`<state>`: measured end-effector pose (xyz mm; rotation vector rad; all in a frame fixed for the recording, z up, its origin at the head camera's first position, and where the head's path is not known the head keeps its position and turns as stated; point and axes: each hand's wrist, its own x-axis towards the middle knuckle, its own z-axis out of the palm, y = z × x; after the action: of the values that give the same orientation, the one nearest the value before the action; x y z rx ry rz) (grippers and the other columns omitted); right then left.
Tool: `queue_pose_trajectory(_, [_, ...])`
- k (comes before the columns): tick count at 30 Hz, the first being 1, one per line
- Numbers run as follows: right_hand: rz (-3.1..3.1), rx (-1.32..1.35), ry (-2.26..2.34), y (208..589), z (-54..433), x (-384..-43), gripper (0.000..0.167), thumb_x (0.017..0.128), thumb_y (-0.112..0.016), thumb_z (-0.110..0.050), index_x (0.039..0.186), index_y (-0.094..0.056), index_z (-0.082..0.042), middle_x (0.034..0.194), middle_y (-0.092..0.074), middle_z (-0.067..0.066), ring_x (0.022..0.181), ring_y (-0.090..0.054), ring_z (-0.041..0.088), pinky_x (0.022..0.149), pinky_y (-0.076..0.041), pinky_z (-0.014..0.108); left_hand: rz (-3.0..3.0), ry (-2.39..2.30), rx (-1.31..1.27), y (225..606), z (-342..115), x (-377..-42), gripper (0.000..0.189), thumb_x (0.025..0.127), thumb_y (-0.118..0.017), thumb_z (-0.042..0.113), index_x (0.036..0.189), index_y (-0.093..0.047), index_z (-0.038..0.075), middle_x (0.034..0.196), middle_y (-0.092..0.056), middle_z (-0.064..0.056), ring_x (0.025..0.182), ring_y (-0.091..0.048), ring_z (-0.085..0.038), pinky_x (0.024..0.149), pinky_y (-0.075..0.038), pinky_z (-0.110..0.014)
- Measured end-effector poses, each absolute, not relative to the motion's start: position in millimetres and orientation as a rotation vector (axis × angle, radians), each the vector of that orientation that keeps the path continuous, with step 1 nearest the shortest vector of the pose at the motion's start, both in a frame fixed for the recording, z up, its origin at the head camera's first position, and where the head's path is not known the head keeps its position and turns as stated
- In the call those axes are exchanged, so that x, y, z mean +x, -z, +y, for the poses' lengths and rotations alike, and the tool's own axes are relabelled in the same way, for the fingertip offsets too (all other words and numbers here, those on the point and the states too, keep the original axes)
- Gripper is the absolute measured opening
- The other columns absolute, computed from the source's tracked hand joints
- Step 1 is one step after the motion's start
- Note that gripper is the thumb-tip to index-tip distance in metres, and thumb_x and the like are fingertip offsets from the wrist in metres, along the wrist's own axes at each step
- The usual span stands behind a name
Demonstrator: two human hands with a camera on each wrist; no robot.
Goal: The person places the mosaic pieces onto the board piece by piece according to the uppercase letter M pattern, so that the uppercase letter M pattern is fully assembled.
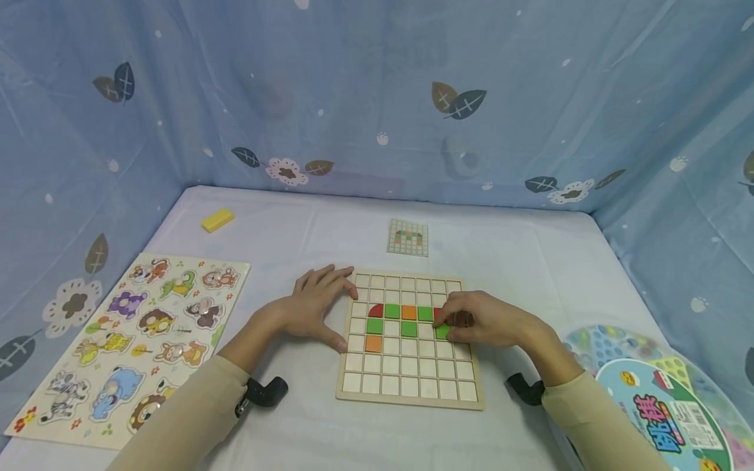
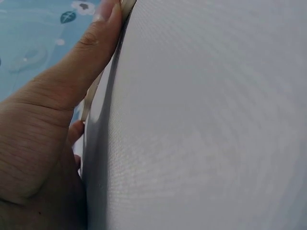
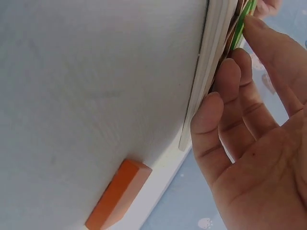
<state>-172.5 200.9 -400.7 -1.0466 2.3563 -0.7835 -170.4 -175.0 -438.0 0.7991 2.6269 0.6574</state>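
A wooden grid board [image 1: 412, 403] lies on the white table. Green, orange and red tiles fill some of its upper squares, among them a rounded red tile [image 1: 376, 311] and an orange tile [image 1: 374, 343]. My right hand [image 1: 485, 320] is over the board's right side, thumb and index finger pinching a green square tile [image 1: 443, 333] at its grid space. Its other fingers [image 3: 208, 112] curl by the board's edge in the right wrist view. My left hand [image 1: 309, 304] lies spread at the left edge, thumb and index fingertips against the frame.
A small pattern card [image 1: 408, 237] lies behind the board. An animal knob puzzle [image 1: 194, 281] is at left, with a yellow block [image 1: 217, 220] beyond it. Round game packaging [image 1: 660, 412] sits at right. An orange block [image 3: 120, 194] shows in the right wrist view. Blue curtains [image 1: 377, 98] surround the table.
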Motion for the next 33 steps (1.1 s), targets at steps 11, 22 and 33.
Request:
queue_pose_trajectory(11, [2.369, -0.996, 0.815, 392, 210, -171, 0.025, 0.093, -0.076, -0.010, 0.116, -0.073, -0.018, 0.110, -0.069, -0.004, 0.092, -0.061, 0.011, 0.078, -0.055, 0.029, 2.632, -0.651, 0.794, 440, -175, -171, 0.089, 0.062, -0.085, 0.074, 0.130, -0.045, 0.033, 0.173, -0.010, -0.003, 0.158, 0.000, -0.040, 0.120, 0.002, -0.070])
queue_pose_trajectory(22, [2.367, -0.852, 0.836, 383, 227, -167, 0.029, 0.093, -0.077, -0.017, 0.121, -0.069, -0.017, 0.111, -0.067, 0.001, 0.082, -0.061, 0.015, 0.059, -0.055, 0.029, 2.626, -0.647, 0.798, 436, -174, -171, 0.089, 0.063, -0.086, 0.073, 0.131, -0.045, 0.032, 0.173, -0.010, -0.004, 0.158, 0.000, -0.041, 0.120, 0.002, -0.070])
queue_pose_trajectory(33, [2.393, -0.769, 0.804, 377, 251, -161, 0.035, 0.090, -0.080, -0.020, 0.123, -0.068, -0.016, 0.115, -0.065, 0.003, 0.098, -0.062, 0.021, 0.070, -0.058, 0.029, 2.632, -0.641, 0.797, 438, -175, -171, 0.089, 0.062, -0.085, 0.074, 0.130, -0.045, 0.033, 0.173, -0.010, -0.004, 0.158, -0.001, -0.040, 0.120, 0.001, -0.069])
